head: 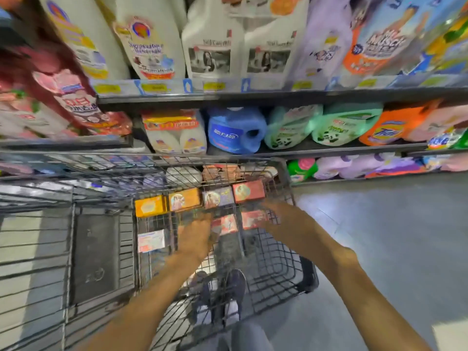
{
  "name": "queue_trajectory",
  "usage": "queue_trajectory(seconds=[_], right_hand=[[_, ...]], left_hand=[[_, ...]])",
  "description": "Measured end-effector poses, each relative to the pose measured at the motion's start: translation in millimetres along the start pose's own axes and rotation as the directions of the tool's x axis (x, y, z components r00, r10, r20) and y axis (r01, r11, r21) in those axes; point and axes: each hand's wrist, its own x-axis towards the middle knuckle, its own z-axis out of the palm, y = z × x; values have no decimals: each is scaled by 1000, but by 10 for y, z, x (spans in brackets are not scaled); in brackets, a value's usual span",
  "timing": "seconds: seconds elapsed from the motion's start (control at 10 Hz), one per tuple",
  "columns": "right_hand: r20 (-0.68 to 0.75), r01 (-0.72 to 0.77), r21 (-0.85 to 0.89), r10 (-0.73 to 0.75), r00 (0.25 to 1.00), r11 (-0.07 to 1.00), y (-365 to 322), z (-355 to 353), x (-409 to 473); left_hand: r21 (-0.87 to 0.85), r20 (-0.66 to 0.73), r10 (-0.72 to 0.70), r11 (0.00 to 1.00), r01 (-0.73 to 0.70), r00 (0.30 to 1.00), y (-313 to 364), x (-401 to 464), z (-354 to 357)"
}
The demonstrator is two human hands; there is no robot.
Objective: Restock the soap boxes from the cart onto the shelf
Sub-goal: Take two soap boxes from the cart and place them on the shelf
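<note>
The wire cart (286, 264) stands in front of me with soap boxes in its upper basket. At the far side is a row: a yellow box (150, 206), an orange box (184, 200), a purple box (218, 197) and a red box (248, 191). Closer lie two red boxes (224, 224) (254, 219) and a white-and-pink box (151, 240). My left hand (196, 234) reaches in against the left red box. The fingers of my right hand (274, 214) lie over the right end of the other red box. Motion blur hides both grips.
The shelf (253, 97) ahead carries large detergent bottles and refill pouches on several levels, among them a blue jug (236, 130) and green pouches (347, 125). Grey floor (392, 236) opens to the right. My shoes (235, 282) show through the cart's mesh.
</note>
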Motion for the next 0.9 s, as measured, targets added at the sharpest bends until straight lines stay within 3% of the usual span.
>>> queue_trajectory(seconds=[0.3, 0.5, 0.6, 0.7, 0.8, 0.9], right_hand=[[44, 7, -140, -1, 999, 990, 308, 540, 475], [0, -19, -99, 19, 1000, 995, 409, 690, 476], [13, -71, -82, 72, 997, 994, 447, 727, 502], [-37, -99, -90, 96, 995, 991, 455, 751, 588], [-84, -156, -99, 148, 986, 983, 475, 818, 729], [-109, -201, -162, 184, 977, 966, 536, 947, 904]], left_hand=[[242, 7, 22, 970, -23, 1000, -161, 943, 994], [176, -72, 24, 984, -11, 997, -211, 990, 1040], [124, -14, 78, 989, -75, 997, -326, 1000, 1158], [-212, -179, 142, 961, -179, 974, -291, 918, 992], [-502, -94, 22, 862, -67, 995, -249, 673, 650], [-690, -45, 11, 722, -39, 999, -413, 593, 653]])
